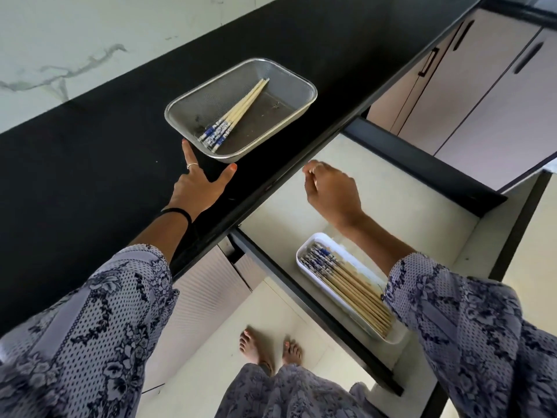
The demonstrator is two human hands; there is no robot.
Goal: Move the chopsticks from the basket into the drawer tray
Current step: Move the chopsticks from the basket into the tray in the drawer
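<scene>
1. While the left hand [200, 184] lies flat on the counter [90, 164], fingers spread, touching nothing else, the right hand [331, 191] hovers loosely curled, empty, over the drawer [376, 176];
2. chopsticks [233, 116] lie in the basket [193, 101] just beyond the left fingertips;
3. the tray [304, 247] of chopsticks sits below the right wrist, bare drawer floor around it.

Bright soft daylight, wide-angle edge distortion

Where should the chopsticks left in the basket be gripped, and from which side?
Probably at the plain wooden shafts near mid-length of the chopsticks, coming down from above. They lie flat as a loose bundle on the floor of the basket, its walls blocking a sideways approach. The patterned ends sit tight against the near corner, leaving little finger room there. The right hand is empty and close.
</scene>
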